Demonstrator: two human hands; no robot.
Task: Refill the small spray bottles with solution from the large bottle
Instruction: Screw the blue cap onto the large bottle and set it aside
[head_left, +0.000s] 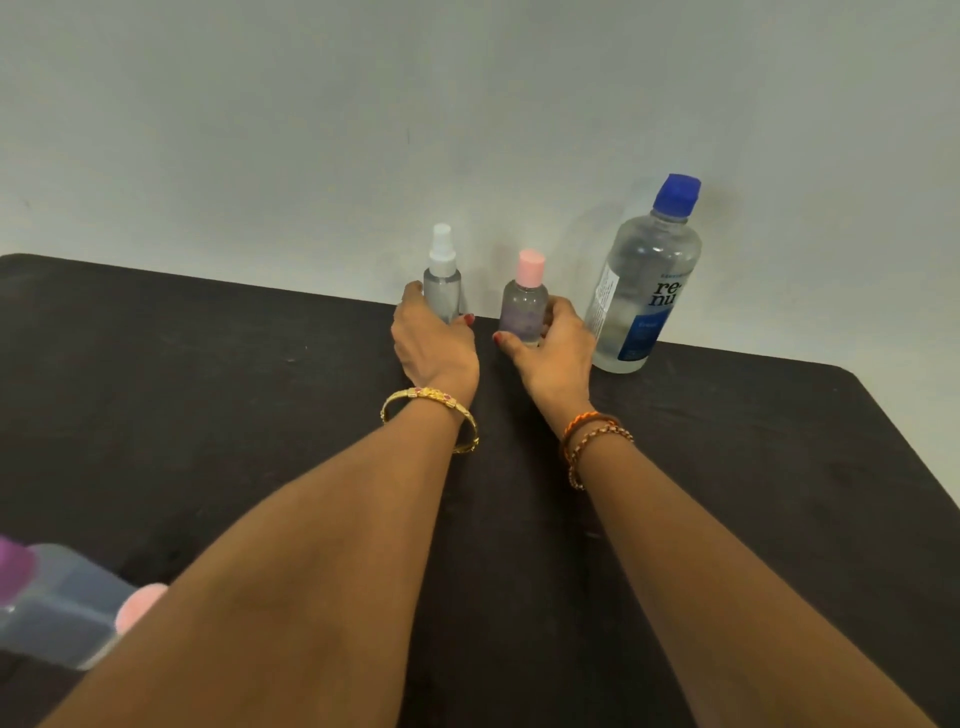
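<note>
Two small bottles stand upright near the far edge of the dark table (208, 395). My left hand (434, 345) wraps around the clear spray bottle with a white sprayer top (442, 283). My right hand (553, 351) grips the small bottle with a pink cap (524, 304). The large clear bottle with a blue cap and blue label (644, 291) stands upright just right of my right hand, capped and mostly full.
A pale wall rises directly behind the table's far edge. At the near left corner lies a blurred clear container (57, 608) with purple and pink caps. The table's right corner is rounded.
</note>
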